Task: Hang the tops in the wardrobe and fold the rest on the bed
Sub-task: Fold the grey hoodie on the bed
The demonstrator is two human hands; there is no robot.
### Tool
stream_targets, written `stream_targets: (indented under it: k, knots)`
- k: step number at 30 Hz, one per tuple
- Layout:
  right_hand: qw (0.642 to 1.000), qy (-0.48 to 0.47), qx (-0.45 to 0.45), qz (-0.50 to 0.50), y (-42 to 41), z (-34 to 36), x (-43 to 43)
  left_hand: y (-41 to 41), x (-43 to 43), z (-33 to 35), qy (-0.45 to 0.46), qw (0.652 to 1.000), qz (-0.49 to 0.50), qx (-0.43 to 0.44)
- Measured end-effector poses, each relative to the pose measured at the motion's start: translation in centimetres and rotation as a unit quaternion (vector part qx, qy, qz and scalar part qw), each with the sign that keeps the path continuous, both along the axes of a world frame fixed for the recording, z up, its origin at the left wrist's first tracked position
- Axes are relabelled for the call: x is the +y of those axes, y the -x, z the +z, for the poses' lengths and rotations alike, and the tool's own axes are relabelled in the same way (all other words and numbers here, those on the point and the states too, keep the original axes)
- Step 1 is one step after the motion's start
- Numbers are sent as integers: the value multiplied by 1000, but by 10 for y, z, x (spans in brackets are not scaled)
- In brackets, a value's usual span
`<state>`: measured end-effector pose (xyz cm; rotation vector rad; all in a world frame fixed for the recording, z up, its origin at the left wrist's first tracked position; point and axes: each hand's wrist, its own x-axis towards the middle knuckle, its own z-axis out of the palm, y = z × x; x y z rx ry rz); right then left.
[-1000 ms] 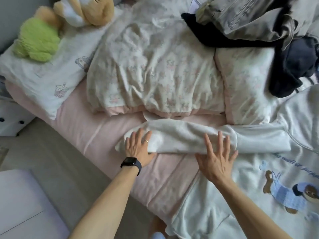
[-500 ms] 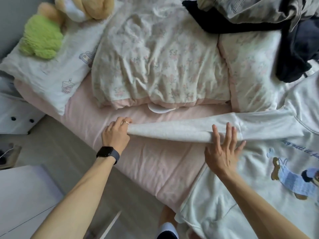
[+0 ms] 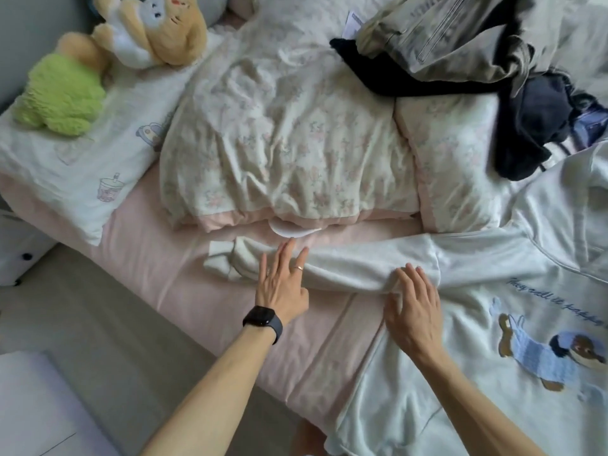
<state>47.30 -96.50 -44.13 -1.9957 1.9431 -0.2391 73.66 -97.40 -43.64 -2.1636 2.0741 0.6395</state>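
At the upper left of the frame a green plush toy [image 3: 61, 93] and a yellow plush animal [image 3: 158, 31] lie on a white printed pillow [image 3: 82, 166], at the head of a bed [image 3: 158, 271] covered in a pink sheet. A crumpled floral duvet [image 3: 279, 126] fills the upper middle.

Below the duvet, the sleeve [image 3: 355, 264] of a white sweatshirt [image 3: 477, 383] stretches across the sheet, its ribbed cuff [image 3: 218, 258] pointing left. The left hand [image 3: 283, 284], with a black watch [image 3: 263, 322] on the wrist and a ring on one finger, lies flat on the sleeve just right of the cuff, fingers straight and gripping nothing. Near the centre, the right hand [image 3: 413, 311] rests palm down where the sleeve nears the body, fingers spread and slightly bent, pressing the cloth without closing round it.

The body of the sweatshirt spreads over the lower right of the frame, front up, showing a bear print [image 3: 552, 357]. At the upper right, a grey jacket [image 3: 427, 28] lies over dark garments [image 3: 533, 126] on the duvet.
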Motion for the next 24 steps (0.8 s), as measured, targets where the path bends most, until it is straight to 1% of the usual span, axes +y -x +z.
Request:
stream_targets:
  k: [2,4,6,7,9,11,13,15,16,18,19,20,22,23,24]
  knots:
    - [999,7,-18,-32,14,0,8,32,-12,-2,39,997,-35,60]
    - [996,-11,-43,-73,31,2,5,61,-28,-9,66,992,-56,95]
    - [993,-34,-59,-95,48,3,-12,84,-44,-18,46,992,-72,94]
    - [994,-43,-45,-94,58,3,-24,93,-52,-23,23,992,-91,81]
    - [996,-62,13,-59,78,-1,-54,109,-65,-37,-20,990,-134,36]
    - [988,-105,113,2,91,-4,-82,116,-72,-46,-38,985,-165,-16]
    - [972,-119,194,53,98,-8,-101,117,-77,-48,-19,984,-173,-42]
    - [967,-111,216,79,103,-14,-106,117,-80,-45,13,991,-134,-27]
    - [969,-100,207,86,103,-14,-108,115,-83,-40,24,994,-107,-8]
    - [983,-61,150,82,106,-11,-108,106,-89,-25,35,996,-75,27]
    - [989,-50,117,79,107,-7,-110,102,-92,-15,55,995,-73,39]
    - [992,-61,86,76,108,-4,-113,98,-96,-5,83,992,-79,47]
    - [984,-138,54,100,108,7,-127,93,-104,14,138,984,-102,44]
    - [977,-167,62,116,107,11,-134,93,-108,22,163,979,-116,39]
    - [973,-172,78,130,105,15,-141,91,-112,29,185,974,-128,34]
